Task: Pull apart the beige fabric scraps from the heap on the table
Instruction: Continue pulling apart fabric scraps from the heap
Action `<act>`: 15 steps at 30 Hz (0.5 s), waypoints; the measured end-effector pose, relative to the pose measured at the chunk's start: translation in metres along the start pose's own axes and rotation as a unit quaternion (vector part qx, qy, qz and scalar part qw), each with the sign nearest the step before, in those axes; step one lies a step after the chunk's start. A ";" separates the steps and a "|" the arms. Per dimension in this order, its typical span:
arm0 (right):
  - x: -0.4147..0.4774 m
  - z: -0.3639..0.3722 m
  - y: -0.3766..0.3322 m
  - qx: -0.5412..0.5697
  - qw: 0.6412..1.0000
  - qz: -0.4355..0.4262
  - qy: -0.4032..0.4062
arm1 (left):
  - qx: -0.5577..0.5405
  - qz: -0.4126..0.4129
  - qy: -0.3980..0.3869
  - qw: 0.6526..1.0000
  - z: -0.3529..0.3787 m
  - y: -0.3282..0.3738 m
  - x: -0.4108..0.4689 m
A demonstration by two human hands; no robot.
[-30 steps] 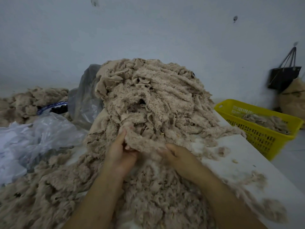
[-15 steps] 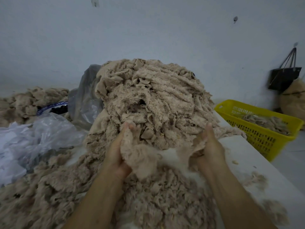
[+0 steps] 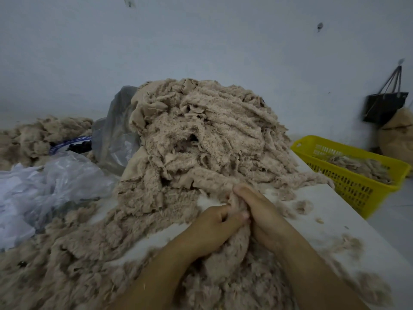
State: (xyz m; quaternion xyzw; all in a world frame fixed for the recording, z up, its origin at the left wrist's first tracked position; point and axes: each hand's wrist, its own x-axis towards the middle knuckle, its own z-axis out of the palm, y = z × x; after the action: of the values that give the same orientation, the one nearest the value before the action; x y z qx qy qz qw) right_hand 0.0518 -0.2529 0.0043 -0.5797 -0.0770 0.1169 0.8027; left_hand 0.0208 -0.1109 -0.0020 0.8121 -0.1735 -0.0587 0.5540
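Half a second ago our hands were spread apart against the heap; they have since come together low in front of it. Our left hand and right hand both grip one beige scrap bunched between them, fingers curled round it, just before the heap on the tabletop.

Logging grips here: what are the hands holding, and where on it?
Left hand and right hand both grip one beige fabric scrap at its upper end, side by side; the rest trails toward the person.
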 end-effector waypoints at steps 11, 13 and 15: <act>-0.011 0.021 -0.002 -0.202 0.978 -0.043 -0.024 | -0.677 -0.019 0.163 0.717 -0.059 -0.013 0.007; -0.007 0.010 -0.011 0.030 0.998 -0.016 0.058 | -0.693 0.006 0.174 0.700 -0.064 -0.016 0.008; -0.005 -0.007 -0.019 0.186 0.975 -0.016 0.118 | -0.706 0.016 0.181 0.684 -0.068 -0.020 0.008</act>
State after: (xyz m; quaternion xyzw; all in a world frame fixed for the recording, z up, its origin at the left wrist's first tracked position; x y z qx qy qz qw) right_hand 0.0507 -0.2662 0.0206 -0.4291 0.0318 0.0475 0.9015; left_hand 0.0520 -0.0471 0.0061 0.1723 0.0102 -0.0068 0.9850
